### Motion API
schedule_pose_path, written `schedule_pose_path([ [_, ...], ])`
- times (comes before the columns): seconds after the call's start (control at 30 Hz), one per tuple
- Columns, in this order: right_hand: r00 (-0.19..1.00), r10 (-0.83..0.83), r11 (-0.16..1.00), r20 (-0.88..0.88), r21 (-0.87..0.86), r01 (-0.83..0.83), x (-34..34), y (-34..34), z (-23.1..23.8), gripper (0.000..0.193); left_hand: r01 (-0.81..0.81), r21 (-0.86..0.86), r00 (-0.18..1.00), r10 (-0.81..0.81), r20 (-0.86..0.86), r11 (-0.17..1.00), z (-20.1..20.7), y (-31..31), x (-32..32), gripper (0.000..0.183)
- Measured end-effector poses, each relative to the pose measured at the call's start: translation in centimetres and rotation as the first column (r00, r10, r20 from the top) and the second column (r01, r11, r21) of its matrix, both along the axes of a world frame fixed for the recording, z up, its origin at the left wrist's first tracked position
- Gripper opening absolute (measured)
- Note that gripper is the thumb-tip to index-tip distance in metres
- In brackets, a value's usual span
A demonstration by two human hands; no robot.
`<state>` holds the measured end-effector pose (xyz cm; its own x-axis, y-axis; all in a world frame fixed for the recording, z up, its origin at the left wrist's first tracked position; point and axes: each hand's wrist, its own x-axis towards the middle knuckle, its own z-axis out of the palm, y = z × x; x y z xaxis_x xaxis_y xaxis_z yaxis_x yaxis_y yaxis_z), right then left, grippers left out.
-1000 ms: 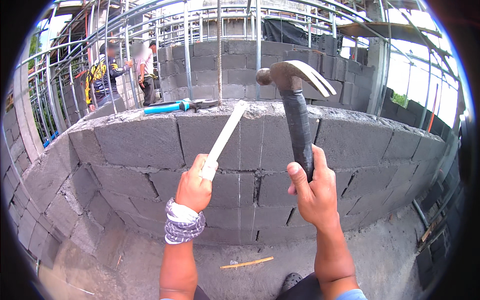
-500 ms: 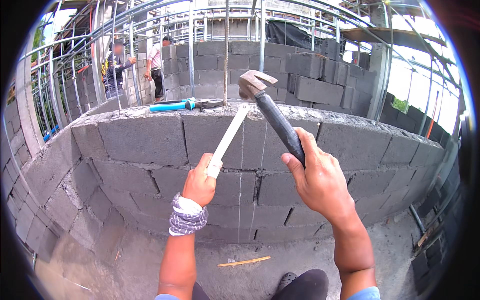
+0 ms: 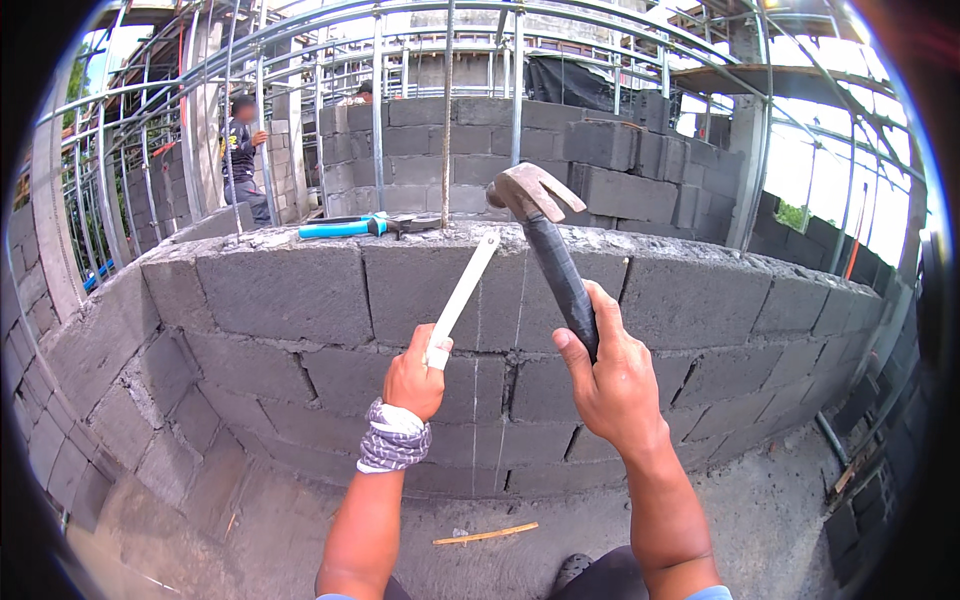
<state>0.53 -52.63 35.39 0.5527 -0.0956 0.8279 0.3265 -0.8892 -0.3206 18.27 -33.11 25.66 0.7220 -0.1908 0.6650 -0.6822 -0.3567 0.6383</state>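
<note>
Black-handled hammer (image 3: pixel 549 250), and your right fingers (image 3: pixel 606 312) are wrapped round its grip, head up near the tip of the white stick (image 3: pixel 466 295)! Your left fingers (image 3: pixel 419 346) are closed on the stick's lower end, slanting before the block wall (image 3: pixel 280 290), blue pliers (image 3: pixel 343 228) lying on top.

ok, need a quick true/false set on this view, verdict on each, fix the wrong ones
1. The right hand grips a hammer. True.
2. The left hand is empty. False: it holds a white bar.
3. Blue-handled pliers lie on top of the block wall. True.
4. The floor has no stick on it. False: a yellow stick lies there.
5. A cloth band wraps the left wrist. True.
</note>
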Motion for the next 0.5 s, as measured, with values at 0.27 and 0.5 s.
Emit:
schedule_pose_path([
  [0.27,0.990,0.106,0.868,-0.092,0.494,-0.047,3.5,0.2,-4.9,0.057,0.265,-0.197,0.954,-0.287,-0.090,0.944,0.3,-0.7,0.1,0.025],
  [0.5,0.952,0.185,0.829,0.242,0.482,-0.283,3.5,-0.4,-5.0,0.058,0.166,-0.100,0.985,-0.169,-0.021,0.981,0.2,-2.0,-0.5,0.023],
])
